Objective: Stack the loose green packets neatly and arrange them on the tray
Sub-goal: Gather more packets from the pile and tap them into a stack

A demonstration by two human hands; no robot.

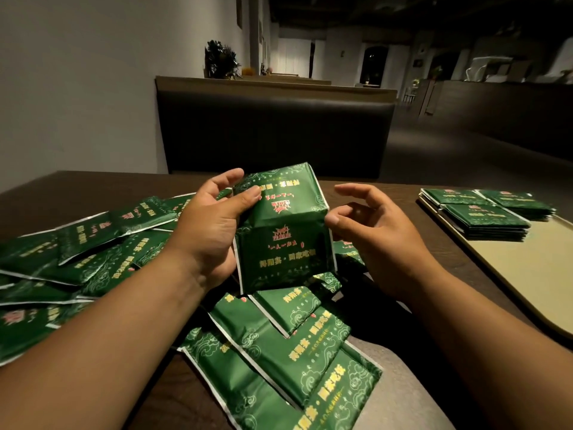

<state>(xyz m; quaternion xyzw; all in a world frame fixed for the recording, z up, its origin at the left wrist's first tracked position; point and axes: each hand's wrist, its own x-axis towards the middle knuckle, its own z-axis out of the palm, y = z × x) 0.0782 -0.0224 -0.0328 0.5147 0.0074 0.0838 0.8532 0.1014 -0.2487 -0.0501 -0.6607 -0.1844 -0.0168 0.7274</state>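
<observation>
Left hand: the left hand (210,231) grips a small bunch of flat green packets with gold writing (285,243). The thumb is on the front and the fingers go round the back.
Right hand: the right hand (372,231) is just beside the bunch. Its fingers are loosely bent and hold nothing. The thumb tip is at the bunch's right edge.
Held bunch: it is up in the air over the middle of the dark brown wooden desk (93,181), standing up and bent across its middle.
Loose packets: a messy pile of green packets (77,252) lies from the desk's left edge to the middle. More overlapping green packets (279,361) lie by the near edge.
Tray: a flat tan tray with round corners (511,274) sits by the desk's right edge.
Tray stacks: neat stacks of green packets (486,217) sit close together at the tray's far end.
Behind: a dark padded bench seat (273,131) stands past the desk's far edge.
</observation>
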